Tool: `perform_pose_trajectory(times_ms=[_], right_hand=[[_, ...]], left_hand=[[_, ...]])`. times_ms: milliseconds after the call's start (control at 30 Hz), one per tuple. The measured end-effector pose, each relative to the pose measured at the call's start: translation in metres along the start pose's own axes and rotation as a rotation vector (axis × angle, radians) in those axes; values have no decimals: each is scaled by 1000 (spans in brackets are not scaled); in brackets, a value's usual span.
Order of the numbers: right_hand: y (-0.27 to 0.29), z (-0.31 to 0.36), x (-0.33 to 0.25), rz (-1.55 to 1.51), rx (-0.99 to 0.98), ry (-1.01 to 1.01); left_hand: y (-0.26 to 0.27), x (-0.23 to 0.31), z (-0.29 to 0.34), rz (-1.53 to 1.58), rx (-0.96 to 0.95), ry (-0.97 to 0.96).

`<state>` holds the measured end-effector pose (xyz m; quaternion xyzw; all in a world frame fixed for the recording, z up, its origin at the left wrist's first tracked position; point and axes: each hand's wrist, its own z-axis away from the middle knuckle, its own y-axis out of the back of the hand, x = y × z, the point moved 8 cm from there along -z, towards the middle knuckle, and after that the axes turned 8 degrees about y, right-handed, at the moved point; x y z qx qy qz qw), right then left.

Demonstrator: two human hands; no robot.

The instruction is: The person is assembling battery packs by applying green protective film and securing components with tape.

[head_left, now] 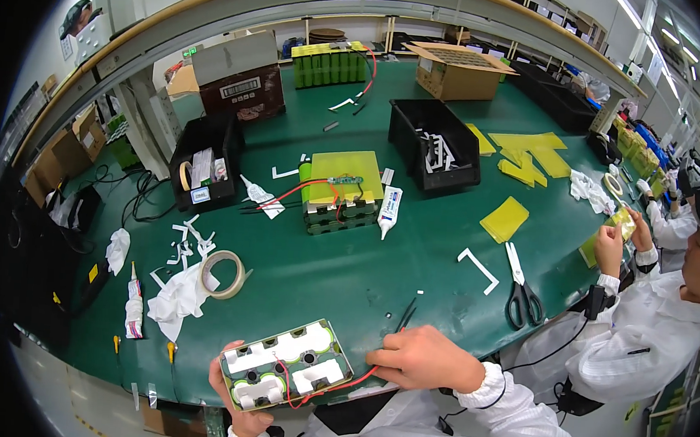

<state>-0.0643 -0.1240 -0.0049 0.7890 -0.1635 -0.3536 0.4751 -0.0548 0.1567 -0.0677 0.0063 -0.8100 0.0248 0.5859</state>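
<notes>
My left hand [241, 410] is closed around the left end of a small battery pack [325, 345], tilted at the table's front edge. White pads and round cell ends show on the pack's top. A red wire [357, 381] runs from the pack to my right hand [425, 358], whose fingers are pinched on it. Black wire ends [406, 314] stick out beyond those fingers. Farther back stands another battery pack [341, 173], topped with a yellow sheet and a small circuit board. A white glue tube [389, 211] lies beside it.
Black-handled scissors [524, 302] and a white L-shaped strip [478, 271] lie to the right. Left are a tape roll [240, 274], crumpled white cloth [174, 302] and another tube [133, 309]. Two black bins [458, 177] stand farther back. At right, a co-worker [643, 320] handles a yellow piece.
</notes>
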Motion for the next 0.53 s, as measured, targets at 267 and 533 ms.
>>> perform_pose_trajectory(times_ms=[267,533], right_hand=[[7,-16,-4,-19,12,-13],[37,-6,-1,19,0,-154]], left_hand=[[12,-5,2,-117,-52,-11],[-6,-2,-10,-72,-47,-18]])
